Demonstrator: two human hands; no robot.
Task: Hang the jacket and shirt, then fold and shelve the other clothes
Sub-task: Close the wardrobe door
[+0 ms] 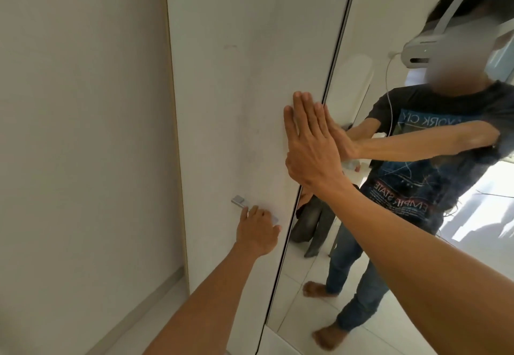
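Two hands: both are on the white door (222,76), which fills the middle of the head view.
Left grip: the left hand (258,229) sits low on the white door, fingers curled over the silver handle (238,201) and holding it.
Right grip: the right hand (311,143) lies flat against the white door's right edge, fingers straight and together, holding nothing.
Writing: reversed print on the dark T-shirt (434,165) reflected right of the white door. It reads "YORK" plus part of a further word in a pale box, and "EMPIRE STATE" in reddish letters lower down. The smaller lines are too fine to read.
Task's thing: a grey garment (311,224) shows in the reflection just right of the white door, below the right hand. Which piece of clothing it is cannot be told.
Surface: the white door is plain and matt with faint marks. A dark strip runs down its right edge, against the mirror (361,7).
Room: a pale wall (83,104) stands left of the white door. Pale floor tiles (300,293) show in the reflection, where the person stands barefoot in blue jeans (358,285), wearing a white headset (434,48).
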